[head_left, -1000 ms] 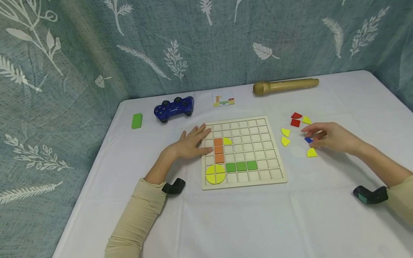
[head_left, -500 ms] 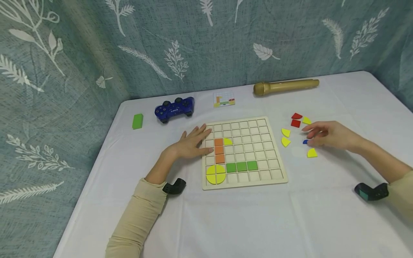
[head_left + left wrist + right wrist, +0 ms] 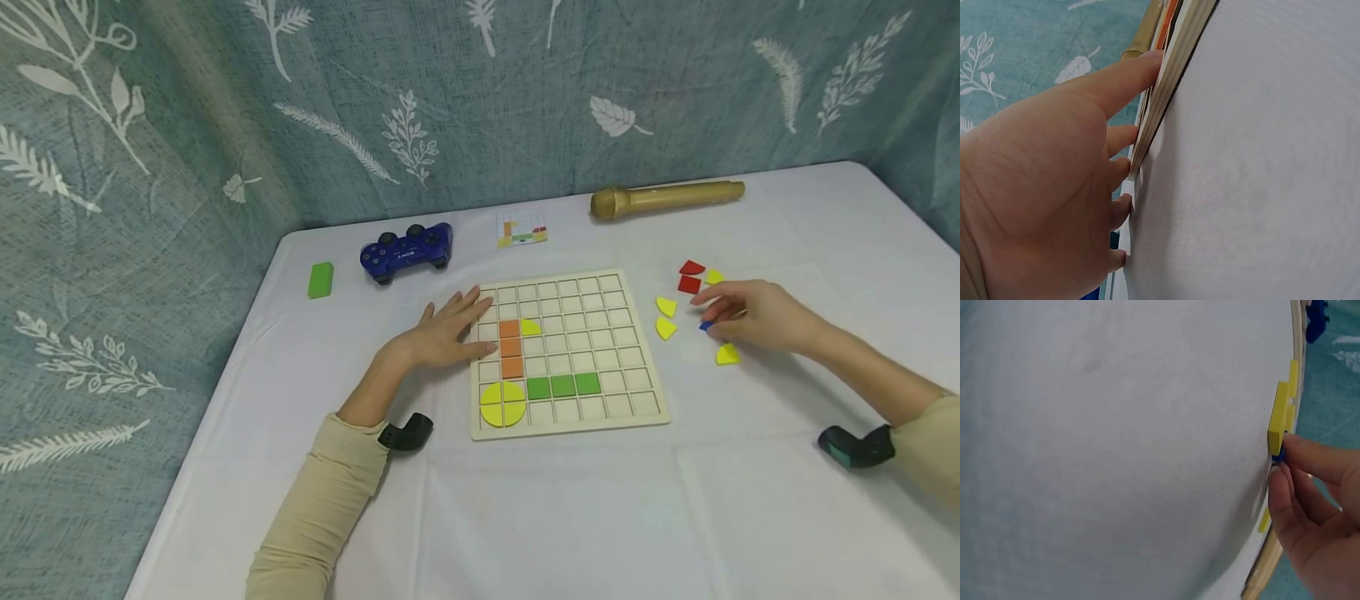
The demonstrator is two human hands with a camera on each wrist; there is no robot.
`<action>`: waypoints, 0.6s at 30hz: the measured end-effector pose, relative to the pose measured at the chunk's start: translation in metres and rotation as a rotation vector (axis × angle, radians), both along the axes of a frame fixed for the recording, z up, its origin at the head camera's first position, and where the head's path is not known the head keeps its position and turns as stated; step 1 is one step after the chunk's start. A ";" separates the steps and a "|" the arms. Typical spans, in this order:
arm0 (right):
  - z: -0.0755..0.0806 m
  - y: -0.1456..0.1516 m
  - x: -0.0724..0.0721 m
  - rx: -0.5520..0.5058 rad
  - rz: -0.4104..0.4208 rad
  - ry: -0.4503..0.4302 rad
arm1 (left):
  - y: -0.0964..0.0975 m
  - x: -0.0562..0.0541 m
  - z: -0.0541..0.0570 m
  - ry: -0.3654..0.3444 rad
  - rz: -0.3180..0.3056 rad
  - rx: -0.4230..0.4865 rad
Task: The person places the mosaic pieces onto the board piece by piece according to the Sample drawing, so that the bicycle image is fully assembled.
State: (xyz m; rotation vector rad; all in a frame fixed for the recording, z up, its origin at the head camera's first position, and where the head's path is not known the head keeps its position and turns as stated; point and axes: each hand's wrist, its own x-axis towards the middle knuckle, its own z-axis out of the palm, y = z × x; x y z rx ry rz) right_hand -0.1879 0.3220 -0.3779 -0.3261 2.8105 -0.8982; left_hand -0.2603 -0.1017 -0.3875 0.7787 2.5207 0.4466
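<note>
Pinching blue piece [image 3: 706,326] with right hand [image 3: 759,314], resting spread left hand [image 3: 441,337] on board [image 3: 578,341]; seemingly mid-pickup, next requiring lift.

The right grip [image 3: 756,315] is covering much of the blue piece [image 3: 705,326], hiding its full shape. The left grip [image 3: 442,336] is concealing part of the board [image 3: 567,354]. The card [image 3: 522,230] is bearing details too small to tell. The head view is cutting the left sleeve [image 3: 322,508].
</note>
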 end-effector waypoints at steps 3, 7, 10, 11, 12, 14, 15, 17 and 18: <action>0.003 -0.003 0.000 0.043 0.015 0.026 | 0.000 -0.001 0.001 -0.002 0.001 0.001; 0.004 -0.004 0.001 0.066 0.036 0.057 | 0.001 -0.001 0.003 0.000 0.003 0.005; 0.004 -0.002 0.001 0.056 0.052 0.055 | 0.000 -0.001 0.002 0.003 0.002 0.003; 0.003 -0.002 0.001 0.051 0.054 0.049 | 0.000 -0.001 0.002 0.002 0.000 0.006; 0.003 -0.001 0.001 0.047 0.057 0.042 | 0.000 0.000 0.001 0.000 0.001 0.007; 0.001 0.001 0.000 0.044 0.059 0.027 | 0.000 0.000 0.001 -0.002 -0.002 0.014; 0.001 0.002 0.000 0.043 0.055 0.018 | 0.000 0.000 0.001 -0.003 -0.004 0.018; 0.000 0.004 -0.001 0.042 0.043 0.000 | 0.000 0.001 0.001 -0.007 -0.004 0.016; 0.000 0.004 -0.001 0.040 0.037 -0.009 | 0.000 0.000 0.001 -0.004 -0.006 0.013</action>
